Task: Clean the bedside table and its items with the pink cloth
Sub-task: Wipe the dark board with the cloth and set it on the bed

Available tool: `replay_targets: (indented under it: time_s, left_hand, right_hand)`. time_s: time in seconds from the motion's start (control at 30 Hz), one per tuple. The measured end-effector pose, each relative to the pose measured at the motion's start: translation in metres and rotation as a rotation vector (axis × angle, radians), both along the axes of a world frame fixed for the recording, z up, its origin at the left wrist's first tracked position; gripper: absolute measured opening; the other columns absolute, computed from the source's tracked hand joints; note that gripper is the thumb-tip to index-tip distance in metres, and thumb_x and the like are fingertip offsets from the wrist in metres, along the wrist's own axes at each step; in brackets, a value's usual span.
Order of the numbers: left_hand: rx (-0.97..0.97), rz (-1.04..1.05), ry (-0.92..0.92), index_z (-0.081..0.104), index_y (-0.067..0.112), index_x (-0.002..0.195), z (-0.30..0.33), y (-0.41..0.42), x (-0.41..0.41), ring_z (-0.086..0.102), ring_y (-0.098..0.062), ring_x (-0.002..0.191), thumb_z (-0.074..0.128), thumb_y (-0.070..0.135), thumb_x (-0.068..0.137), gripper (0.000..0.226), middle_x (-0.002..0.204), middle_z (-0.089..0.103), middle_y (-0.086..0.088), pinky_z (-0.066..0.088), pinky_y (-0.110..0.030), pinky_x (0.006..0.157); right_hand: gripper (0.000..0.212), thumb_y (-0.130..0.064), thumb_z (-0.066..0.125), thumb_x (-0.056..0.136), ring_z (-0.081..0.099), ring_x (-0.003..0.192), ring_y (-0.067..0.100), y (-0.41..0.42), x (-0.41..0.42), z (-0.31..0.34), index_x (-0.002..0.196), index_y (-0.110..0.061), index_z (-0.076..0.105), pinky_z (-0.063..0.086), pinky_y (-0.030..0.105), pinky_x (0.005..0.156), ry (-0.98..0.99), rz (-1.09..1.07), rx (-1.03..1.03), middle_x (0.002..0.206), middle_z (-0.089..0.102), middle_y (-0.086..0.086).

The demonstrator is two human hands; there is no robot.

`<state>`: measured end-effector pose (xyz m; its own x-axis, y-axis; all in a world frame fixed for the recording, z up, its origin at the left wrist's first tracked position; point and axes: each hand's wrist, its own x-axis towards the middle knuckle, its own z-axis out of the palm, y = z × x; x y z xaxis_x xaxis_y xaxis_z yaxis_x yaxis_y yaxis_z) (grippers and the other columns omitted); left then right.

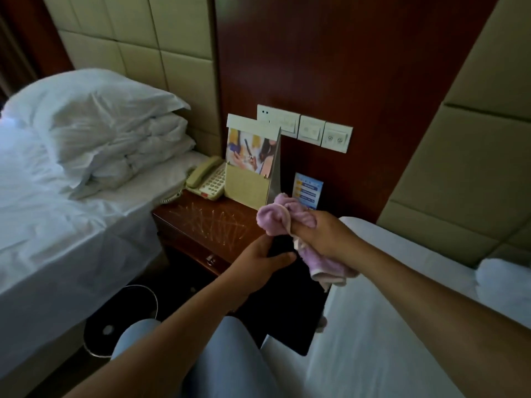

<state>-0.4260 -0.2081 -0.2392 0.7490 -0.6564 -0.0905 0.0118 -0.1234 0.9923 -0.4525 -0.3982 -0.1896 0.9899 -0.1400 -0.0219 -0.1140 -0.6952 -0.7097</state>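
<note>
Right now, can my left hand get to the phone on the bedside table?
Probably yes. The left hand holds a dark flat item at the table's front edge, and the scratched tabletop between it and the phone looks bare, but that item needs setting down first.

The dark reddish-brown wooden bedside surface has a glossy varnish, marred by pale scratchy scribbles. The lilac-pink cloth looks soft and fuzzy, like fleece or terry, with a paler hem. The beige push-button telephone is smooth plastic with a slight sheen. The cream folded card stand looks like matt textured paper, its printed picture glossier. The white pillows are crumpled matt cotton-like fabric. The beige padded headboard panels look like smooth leatherette. The wall switch plates are smooth pale plastic.
</note>
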Motion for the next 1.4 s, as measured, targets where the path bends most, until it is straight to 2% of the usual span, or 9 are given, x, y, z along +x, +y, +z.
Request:
replay_targets:
  time_s: [0.13, 0.33, 0.53, 0.67, 0.77, 0.9, 1.13, 1.3, 1.4]
  left_hand:
    - [0.015, 0.022, -0.019, 0.062, 0.021, 0.125, 0.005, 0.011, -0.008, 0.071, -0.031, 0.107, 0.071, 0.02, 0.094, 0.033, 0.117, 0.073, -0.008, 0.055, -0.055, 0.097]
    - [-0.003, -0.001, -0.054, 0.064, 0.017, 0.127, 0.02, 0.017, -0.013, 0.068, -0.02, 0.115, 0.068, 0.021, 0.095, 0.033, 0.121, 0.072, -0.002, 0.051, -0.043, 0.105]
    - [-0.072, 0.022, 0.036, 0.065, 0.018, 0.121, 0.029, 0.023, -0.019, 0.073, -0.037, 0.1, 0.068, 0.016, 0.097, 0.024, 0.109, 0.075, -0.012, 0.06, -0.047, 0.09]
    - [-0.139, 0.115, 0.189, 0.065, 0.016, 0.118, 0.031, 0.032, -0.013, 0.076, -0.029, 0.093, 0.066, 0.013, 0.097, 0.021, 0.104, 0.077, -0.011, 0.063, -0.037, 0.078]
    - [-0.128, 0.095, 0.225, 0.065, 0.013, 0.121, 0.03, 0.032, -0.017, 0.076, -0.029, 0.095, 0.064, 0.011, 0.098, 0.023, 0.106, 0.077, -0.012, 0.063, -0.036, 0.08]
    - [-0.118, 0.078, 0.175, 0.066, 0.015, 0.122, 0.036, 0.033, -0.019, 0.075, -0.03, 0.099, 0.064, 0.011, 0.098, 0.024, 0.108, 0.077, -0.01, 0.062, -0.038, 0.086]
    - [-0.166, 0.123, 0.306, 0.066, 0.014, 0.12, 0.045, 0.058, -0.011, 0.076, -0.031, 0.094, 0.064, 0.011, 0.097, 0.023, 0.103, 0.078, -0.012, 0.064, -0.036, 0.078]
    - [-0.122, 0.138, 0.311, 0.067, 0.016, 0.12, 0.04, 0.061, -0.007, 0.076, -0.032, 0.096, 0.066, 0.014, 0.096, 0.025, 0.104, 0.078, -0.013, 0.062, -0.044, 0.087]
    - [-0.098, 0.107, 0.264, 0.069, 0.014, 0.118, 0.044, 0.052, -0.007, 0.075, -0.031, 0.098, 0.066, 0.012, 0.096, 0.022, 0.107, 0.077, -0.014, 0.062, -0.039, 0.086]
  right_hand:
    - [0.019, -0.045, 0.061, 0.098, 0.066, 0.079, 0.01, 0.009, -0.007, 0.008, 0.091, -0.029, 0.067, 0.047, 0.016, 0.062, -0.017, -0.095, 0.172, 0.078, 0.069, -0.008]
    - [0.024, -0.063, 0.059, 0.093, 0.066, 0.096, 0.006, 0.02, -0.005, 0.028, 0.111, -0.047, 0.061, 0.049, 0.028, 0.079, -0.001, 0.141, -0.005, 0.101, 0.069, -0.014]
    - [0.012, -0.046, 0.062, 0.099, 0.067, 0.078, -0.003, 0.012, -0.013, 0.03, 0.102, -0.037, 0.069, 0.046, 0.016, 0.068, -0.078, 0.061, 0.249, 0.087, 0.074, -0.008]
    - [0.027, -0.058, 0.059, 0.097, 0.069, 0.087, 0.011, -0.006, -0.026, 0.012, 0.114, -0.038, 0.062, 0.054, 0.033, 0.077, -0.111, -0.011, -0.073, 0.095, 0.073, -0.008]
    - [0.051, -0.082, 0.043, 0.088, 0.065, 0.092, 0.009, 0.001, -0.033, 0.014, 0.119, -0.043, 0.052, 0.051, 0.031, 0.077, -0.096, 0.107, -0.358, 0.099, 0.063, -0.017]
    - [0.049, -0.081, 0.035, 0.092, 0.062, 0.092, 0.006, 0.018, -0.028, 0.022, 0.104, -0.04, 0.058, 0.051, 0.036, 0.077, -0.082, 0.067, -0.198, 0.098, 0.065, -0.013]
    - [0.042, -0.07, 0.064, 0.085, 0.071, 0.096, 0.007, -0.007, -0.022, 0.006, 0.112, -0.038, 0.069, 0.058, 0.048, 0.09, -0.051, 0.049, 0.079, 0.102, 0.075, -0.009]
    - [0.051, -0.077, 0.065, 0.073, 0.071, 0.096, 0.007, -0.002, -0.012, 0.011, 0.109, -0.042, 0.068, 0.058, 0.039, 0.087, 0.027, 0.078, 0.019, 0.102, 0.075, -0.012]
    - [0.041, -0.065, 0.071, 0.082, 0.072, 0.096, 0.013, 0.01, 0.001, 0.016, 0.105, -0.031, 0.072, 0.056, 0.035, 0.086, 0.01, 0.096, 0.108, 0.099, 0.077, -0.005]
